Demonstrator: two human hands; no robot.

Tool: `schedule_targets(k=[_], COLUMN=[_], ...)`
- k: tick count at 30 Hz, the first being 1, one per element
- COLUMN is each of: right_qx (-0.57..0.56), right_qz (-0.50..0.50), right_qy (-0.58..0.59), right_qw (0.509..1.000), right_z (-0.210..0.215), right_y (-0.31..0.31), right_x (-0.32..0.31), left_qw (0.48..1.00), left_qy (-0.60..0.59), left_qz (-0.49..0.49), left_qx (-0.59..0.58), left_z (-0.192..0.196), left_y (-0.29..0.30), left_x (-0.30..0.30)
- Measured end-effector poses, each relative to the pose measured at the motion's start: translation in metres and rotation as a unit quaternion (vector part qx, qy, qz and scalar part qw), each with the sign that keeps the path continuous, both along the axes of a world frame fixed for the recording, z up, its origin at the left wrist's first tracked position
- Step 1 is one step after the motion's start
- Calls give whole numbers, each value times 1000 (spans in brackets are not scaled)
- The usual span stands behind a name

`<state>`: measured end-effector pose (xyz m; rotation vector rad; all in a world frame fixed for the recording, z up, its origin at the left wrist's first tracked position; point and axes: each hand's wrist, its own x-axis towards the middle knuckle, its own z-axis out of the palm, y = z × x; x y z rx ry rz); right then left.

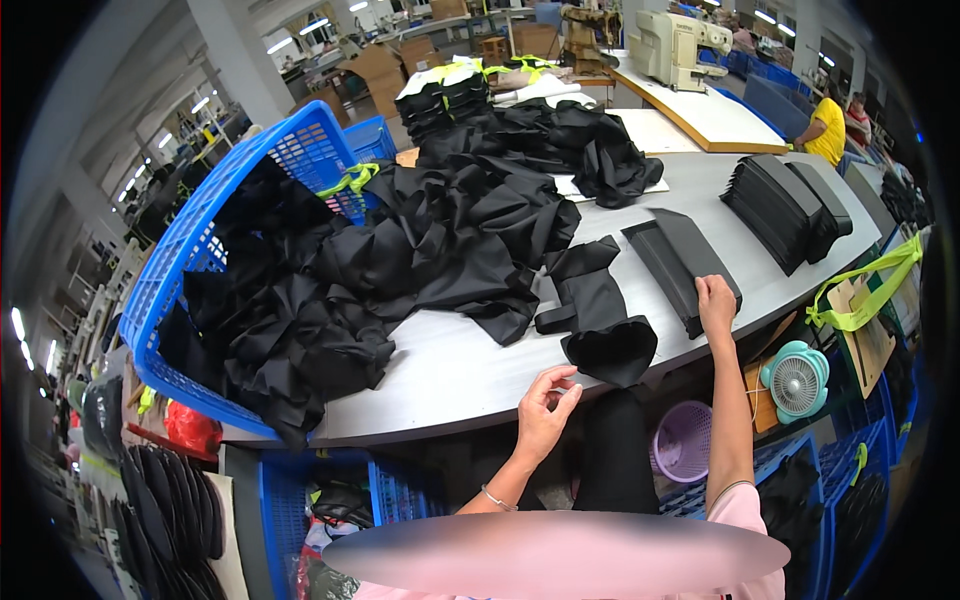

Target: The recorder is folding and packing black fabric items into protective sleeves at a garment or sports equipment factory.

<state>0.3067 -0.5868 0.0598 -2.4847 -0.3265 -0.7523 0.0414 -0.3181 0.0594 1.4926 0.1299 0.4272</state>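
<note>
My left hand [548, 408] hovers at the table's front edge with thumb and fingers apart, holding nothing. Just beyond it lies a loose black fabric piece [598, 305], its near end curled up and hanging slightly over the edge. My right hand [716, 302] is closed at the near right end of a flat, folded black fabric panel [675, 262]; its fingertips are partly hidden. To the left, a large heap of crumpled black fabric pieces [440, 240] spreads over the table, spilling from a blue plastic basket [165, 285] tipped on its side.
Stacks of folded black panels [775, 205] stand at the table's right. A sewing machine [680, 50] sits behind. Below the front edge are a purple basket [683, 440], a small teal fan [798, 382] and blue crates [400, 490]. A person in yellow [826, 130] sits far right.
</note>
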Motion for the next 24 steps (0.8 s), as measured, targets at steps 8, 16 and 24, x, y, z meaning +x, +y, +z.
schedule_targets(k=[8, 16, 24], right_qx=[-80, 239, 296], right_qz=[83, 373, 237], right_qy=[-303, 186, 320], right_qw=[946, 877, 868], right_z=[87, 83, 60], right_y=[77, 95, 100], right_x=[-194, -313, -308], left_qw=[956, 898, 889], left_qy=[-35, 12, -36], left_qz=[-170, -230, -277], left_qx=[-236, -374, -362], left_z=[25, 31, 32], left_y=[-7, -1, 12], left_x=[-6, -26, -52])
